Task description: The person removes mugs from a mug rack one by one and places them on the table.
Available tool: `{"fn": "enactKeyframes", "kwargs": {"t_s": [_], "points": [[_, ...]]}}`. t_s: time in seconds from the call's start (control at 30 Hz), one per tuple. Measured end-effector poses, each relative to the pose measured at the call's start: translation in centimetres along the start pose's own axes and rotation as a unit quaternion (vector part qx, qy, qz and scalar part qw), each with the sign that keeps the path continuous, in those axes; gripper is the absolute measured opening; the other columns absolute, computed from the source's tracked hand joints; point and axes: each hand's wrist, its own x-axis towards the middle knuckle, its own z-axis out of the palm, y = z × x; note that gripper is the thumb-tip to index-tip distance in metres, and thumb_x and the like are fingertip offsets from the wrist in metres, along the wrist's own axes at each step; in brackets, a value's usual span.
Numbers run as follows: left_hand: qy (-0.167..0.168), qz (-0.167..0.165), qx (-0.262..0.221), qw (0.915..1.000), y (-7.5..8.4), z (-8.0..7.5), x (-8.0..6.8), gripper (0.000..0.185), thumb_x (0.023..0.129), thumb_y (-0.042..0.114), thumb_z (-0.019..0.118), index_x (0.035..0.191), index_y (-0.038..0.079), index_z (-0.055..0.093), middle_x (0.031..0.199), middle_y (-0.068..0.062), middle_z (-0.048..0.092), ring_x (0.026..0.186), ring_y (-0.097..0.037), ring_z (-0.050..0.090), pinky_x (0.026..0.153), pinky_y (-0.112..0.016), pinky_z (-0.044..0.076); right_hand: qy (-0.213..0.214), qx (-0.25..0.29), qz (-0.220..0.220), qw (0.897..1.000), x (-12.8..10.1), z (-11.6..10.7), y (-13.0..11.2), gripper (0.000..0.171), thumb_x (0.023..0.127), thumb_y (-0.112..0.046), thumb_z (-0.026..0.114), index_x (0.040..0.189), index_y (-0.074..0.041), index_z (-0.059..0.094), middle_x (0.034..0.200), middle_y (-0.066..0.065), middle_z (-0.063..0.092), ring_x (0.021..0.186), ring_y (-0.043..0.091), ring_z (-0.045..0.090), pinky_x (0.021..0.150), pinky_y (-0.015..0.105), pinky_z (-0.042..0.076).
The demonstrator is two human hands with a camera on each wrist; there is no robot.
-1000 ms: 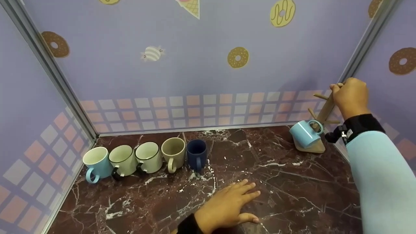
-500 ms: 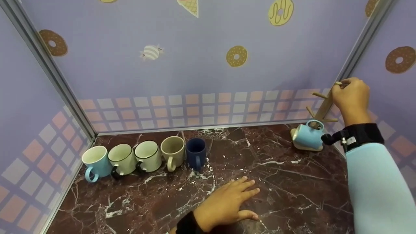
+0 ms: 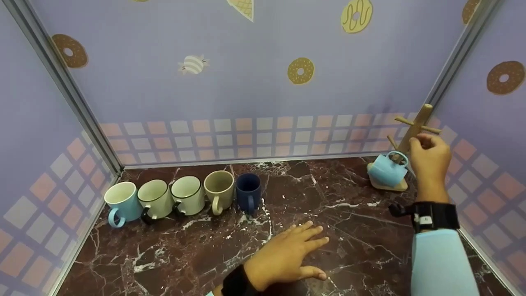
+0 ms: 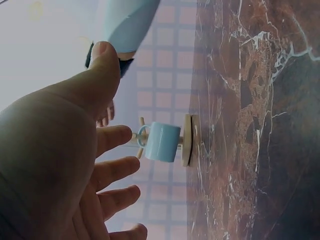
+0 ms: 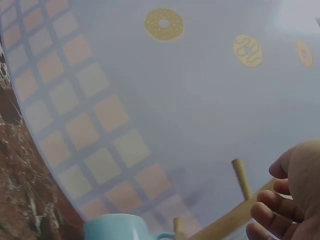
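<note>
A light blue mug [image 3: 387,170] hangs tilted low on a wooden mug tree [image 3: 418,123], its handle up by the post. Just in front of the post is my right hand [image 3: 431,160], its fingers loosely curled with nothing seen between them. In the right wrist view those fingers [image 5: 272,210] lie beside the wooden post [image 5: 230,220]; whether they touch it I cannot tell. My left hand [image 3: 285,259] is spread palm down low over the dark marble tabletop, holding nothing. The left wrist view shows its fingers apart, with the hanging mug [image 4: 162,142] beyond.
Along the left side stands a row of upright mugs: light blue [image 3: 123,201], two pale ones with black handles [image 3: 156,199], beige [image 3: 220,191] and dark blue [image 3: 248,192]. Purple panels with tile and doughnut prints enclose the tabletop [image 3: 349,230] at back and sides.
My right hand has left the top of the mug tree's post and come lower and nearer. The hanging mug has swung slightly on the tree. My left hand has stayed put.
</note>
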Motion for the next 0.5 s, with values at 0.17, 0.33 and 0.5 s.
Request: {"fn": "enactKeyframes", "kwargs": {"t_s": [0.17, 0.33, 0.5], "points": [[-0.015, -0.005, -0.001, 0.9999, 0.3, 0.1, 0.0, 0.089, 0.099, 0.084, 0.060, 0.174, 0.038, 0.044, 0.187, 0.010, 0.028, 0.176, -0.024, 0.030, 0.140, -0.058, 0.036, 0.003, 0.010, 0.049, 0.999, -1.0, 0.9, 3.9, 0.066, 0.107, -0.043, 0.074, 0.163, -0.011, 0.060, 0.156, 0.004, 0.062, 0.148, 0.022, 0.057, 0.126, 0.034, 0.048], [-0.027, -0.001, -0.008, 0.9996, 0.4, 0.3, 0.1, 0.089, 0.099, 0.084, 0.061, 0.174, 0.040, 0.044, 0.187, 0.012, 0.028, 0.176, -0.023, 0.029, 0.138, -0.060, 0.038, -0.058, 0.011, 0.097, 0.994, -1.6, 1.5, 7.7, 0.094, 0.104, -0.055, 0.076, 0.178, -0.015, 0.034, 0.187, 0.010, 0.033, 0.172, 0.034, 0.033, 0.142, 0.051, 0.032], [-0.022, 0.001, -0.009, 0.9997, 0.3, 0.3, -0.1, 0.088, 0.099, 0.082, 0.064, 0.173, 0.038, 0.046, 0.188, 0.010, 0.028, 0.175, -0.026, 0.031, 0.137, -0.060, 0.041, -0.126, -0.002, 0.091, 0.988, -2.6, 2.9, 10.0, 0.115, 0.101, -0.057, 0.081, 0.183, -0.013, 0.015, 0.191, 0.016, 0.019, 0.175, 0.042, 0.025, 0.143, 0.059, 0.029]]}}
